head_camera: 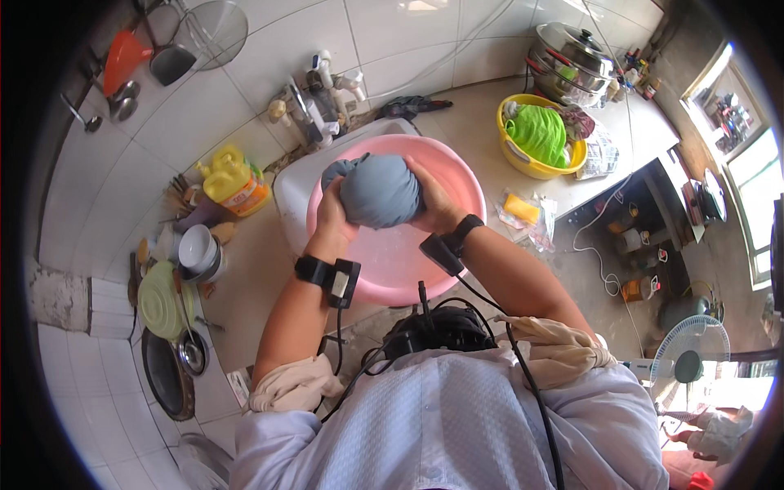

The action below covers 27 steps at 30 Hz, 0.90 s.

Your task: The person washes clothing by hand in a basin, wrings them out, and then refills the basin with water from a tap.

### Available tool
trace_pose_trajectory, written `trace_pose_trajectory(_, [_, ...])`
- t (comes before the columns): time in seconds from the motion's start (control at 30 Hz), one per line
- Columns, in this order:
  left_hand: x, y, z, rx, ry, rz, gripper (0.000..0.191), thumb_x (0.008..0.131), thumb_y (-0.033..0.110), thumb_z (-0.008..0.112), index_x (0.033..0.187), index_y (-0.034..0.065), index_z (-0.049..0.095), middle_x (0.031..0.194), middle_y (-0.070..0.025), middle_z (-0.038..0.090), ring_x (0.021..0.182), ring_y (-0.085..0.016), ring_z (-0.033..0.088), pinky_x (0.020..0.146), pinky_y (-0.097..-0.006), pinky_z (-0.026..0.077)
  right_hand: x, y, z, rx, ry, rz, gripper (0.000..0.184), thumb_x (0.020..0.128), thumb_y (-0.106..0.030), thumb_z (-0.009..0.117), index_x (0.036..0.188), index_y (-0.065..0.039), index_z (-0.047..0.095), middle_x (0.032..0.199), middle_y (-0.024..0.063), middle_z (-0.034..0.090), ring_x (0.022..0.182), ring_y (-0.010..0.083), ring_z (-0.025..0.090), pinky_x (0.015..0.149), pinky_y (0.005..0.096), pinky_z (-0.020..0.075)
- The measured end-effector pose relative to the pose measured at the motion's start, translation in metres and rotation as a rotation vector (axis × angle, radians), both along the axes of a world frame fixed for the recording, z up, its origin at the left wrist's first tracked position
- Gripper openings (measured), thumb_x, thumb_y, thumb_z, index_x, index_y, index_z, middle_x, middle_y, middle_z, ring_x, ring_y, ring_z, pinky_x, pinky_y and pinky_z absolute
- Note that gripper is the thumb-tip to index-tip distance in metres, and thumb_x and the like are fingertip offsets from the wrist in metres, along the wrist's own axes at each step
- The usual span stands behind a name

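Note:
Between my two hands is a bundled grey-blue cloth [383, 191], gathered into a smooth ball with a twisted end at its left. My left hand [335, 214] grips it from the left side. On the opposite side my right hand [433, 197] holds it, the fingertips partly hidden behind the cloth. Below the bundle is a pink plastic basin [392, 294] that appears to hold water. The basin rests over a white sink [293, 190], next to the wall taps [313, 113].
Right of the basin stand a yellow tub [520, 160] of cloths and a yellow soap bar [520, 209] on plastic wrapping. To the left are a yellow detergent jug [236, 184], stacked bowls [199, 248] and a wok [162, 373]. Black cables run from both wrist straps.

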State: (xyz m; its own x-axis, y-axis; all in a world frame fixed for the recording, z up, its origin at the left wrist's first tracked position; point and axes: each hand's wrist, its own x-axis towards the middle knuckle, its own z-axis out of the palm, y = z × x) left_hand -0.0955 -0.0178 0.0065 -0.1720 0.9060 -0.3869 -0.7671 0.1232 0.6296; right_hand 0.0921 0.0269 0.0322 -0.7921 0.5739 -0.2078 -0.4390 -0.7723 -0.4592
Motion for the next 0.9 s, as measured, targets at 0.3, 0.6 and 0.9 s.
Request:
trace_pose_trajectory(0.3, [-0.006,-0.017,0.034,0.326,0.727,-0.311,0.027,0.083,0.008,0.052,0.109,0.0032,0.058,0.103,-0.0045,0.060,0.100,-0.013,0.054,0.087,-0.0278,0.043,-0.009,0.008,-0.012,0.054,-0.078,0.118,0.041,0.091,-0.040,0.047,0.112,-0.005,0.055,0.107,0.0112,0.062,0.095,0.0241,0.062,0.087,0.0422,0.0490])
trace_pose_trajectory(0.6, [-0.018,-0.020,0.032,0.677,1.070,-0.431,0.031,0.083,0.005,0.060,0.113,0.0069,0.052,0.108,-0.0011,0.054,0.100,-0.011,0.050,0.091,-0.0267,0.040,-0.027,0.031,-0.045,0.128,-0.351,0.367,0.031,0.087,-0.033,0.050,0.099,-0.006,0.060,0.091,0.0093,0.066,0.076,0.0226,0.066,0.070,0.0406,0.0550])
trace_pose_trajectory(0.9, [-0.019,-0.034,0.004,0.191,0.614,-0.232,0.039,0.083,0.006,0.055,0.122,0.0063,0.052,0.114,-0.0030,0.057,0.104,-0.013,0.052,0.090,-0.0259,0.041,-0.009,0.029,-0.033,0.100,-0.550,0.327,0.056,0.083,-0.055,0.052,0.123,-0.016,0.051,0.121,0.0155,0.053,0.108,0.0387,0.053,0.082,0.0666,0.0410])
